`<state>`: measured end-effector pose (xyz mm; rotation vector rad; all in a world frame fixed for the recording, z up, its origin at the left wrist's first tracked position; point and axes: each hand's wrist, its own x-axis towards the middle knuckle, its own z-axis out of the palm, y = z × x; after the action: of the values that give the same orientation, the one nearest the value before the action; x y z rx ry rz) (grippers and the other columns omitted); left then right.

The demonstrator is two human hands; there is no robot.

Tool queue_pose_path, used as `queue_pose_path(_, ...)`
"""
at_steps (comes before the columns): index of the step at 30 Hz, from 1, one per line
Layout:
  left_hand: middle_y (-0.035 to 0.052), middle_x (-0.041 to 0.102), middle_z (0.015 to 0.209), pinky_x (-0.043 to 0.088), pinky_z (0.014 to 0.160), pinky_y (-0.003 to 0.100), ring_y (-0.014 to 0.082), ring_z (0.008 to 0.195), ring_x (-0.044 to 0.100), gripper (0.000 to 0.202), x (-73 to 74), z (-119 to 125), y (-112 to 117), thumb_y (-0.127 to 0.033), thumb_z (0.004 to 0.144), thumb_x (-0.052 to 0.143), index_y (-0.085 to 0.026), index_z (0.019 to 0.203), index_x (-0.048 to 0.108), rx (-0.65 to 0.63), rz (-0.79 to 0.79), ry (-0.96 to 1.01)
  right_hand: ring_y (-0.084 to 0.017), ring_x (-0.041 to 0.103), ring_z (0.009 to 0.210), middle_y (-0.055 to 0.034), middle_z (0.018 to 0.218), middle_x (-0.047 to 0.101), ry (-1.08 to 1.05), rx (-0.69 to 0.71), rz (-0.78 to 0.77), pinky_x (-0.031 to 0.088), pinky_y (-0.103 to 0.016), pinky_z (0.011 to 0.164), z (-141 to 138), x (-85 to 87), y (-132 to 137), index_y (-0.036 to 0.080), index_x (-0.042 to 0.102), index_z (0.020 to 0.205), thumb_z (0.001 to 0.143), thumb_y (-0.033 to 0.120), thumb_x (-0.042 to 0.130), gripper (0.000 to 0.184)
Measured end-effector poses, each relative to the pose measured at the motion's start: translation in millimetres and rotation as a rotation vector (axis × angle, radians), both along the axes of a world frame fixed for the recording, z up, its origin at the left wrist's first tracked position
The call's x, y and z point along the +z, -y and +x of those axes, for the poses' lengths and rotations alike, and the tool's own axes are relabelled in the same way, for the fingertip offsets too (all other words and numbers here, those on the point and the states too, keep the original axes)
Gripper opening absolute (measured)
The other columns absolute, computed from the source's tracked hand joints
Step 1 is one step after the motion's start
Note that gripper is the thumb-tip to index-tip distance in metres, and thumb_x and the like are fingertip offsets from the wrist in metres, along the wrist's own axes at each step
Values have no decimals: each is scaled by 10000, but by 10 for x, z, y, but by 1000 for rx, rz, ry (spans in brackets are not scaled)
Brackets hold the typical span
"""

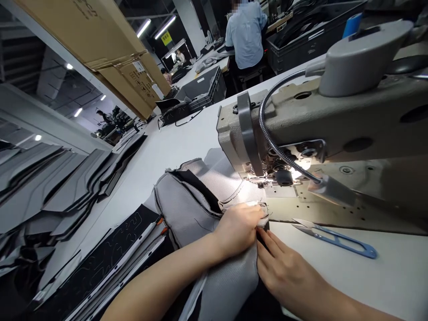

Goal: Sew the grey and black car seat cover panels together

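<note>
A grey mesh fabric piece (pixel 187 209) with dark edging lies bunched at the sewing machine (pixel 317 116), part of it running up under the lit needle area. My left hand (pixel 239 227) is closed over a folded edge of this fabric, just in front of the presser foot. Right beside it, my right hand (pixel 281 263) pinches the fabric's right edge, its fingertips partly tucked behind the cloth. Blue-handled thread snips (pixel 344 240) rest on the table to the right of my right hand, touching neither hand.
Stacks of grey and black fabric panels (pixel 76 183) fill the left side. Dark panels (pixel 123 263) lie by my left forearm. Farther back are a cardboard box (pixel 110 53), a grey crate (pixel 207 87) and a seated person in a light blue shirt (pixel 246 35).
</note>
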<state>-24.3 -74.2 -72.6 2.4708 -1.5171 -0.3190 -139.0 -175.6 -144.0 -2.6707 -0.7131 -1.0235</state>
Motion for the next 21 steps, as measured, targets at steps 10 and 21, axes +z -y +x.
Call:
queue_pose_path(10,104,654,1041,469,947,347,225,1027,587,283,-57,120,105,-67,748,429,-118,954,616,-46,55,85,-306,599,1012,-236,1044,641,-16,-17,26,464,-402,913,115,-18,87,35,647,878,691,64,462,265)
queue_pose_path(21,28,643,810,479,757,290,175,780,592,222,76,321,85,-265,809,537,-116,949,626,630,-290,-596,-324,595,1034,-231,1119,619,-51,-12,41,497,-407,882,169,46,128,39,653,971,711,104,499,309)
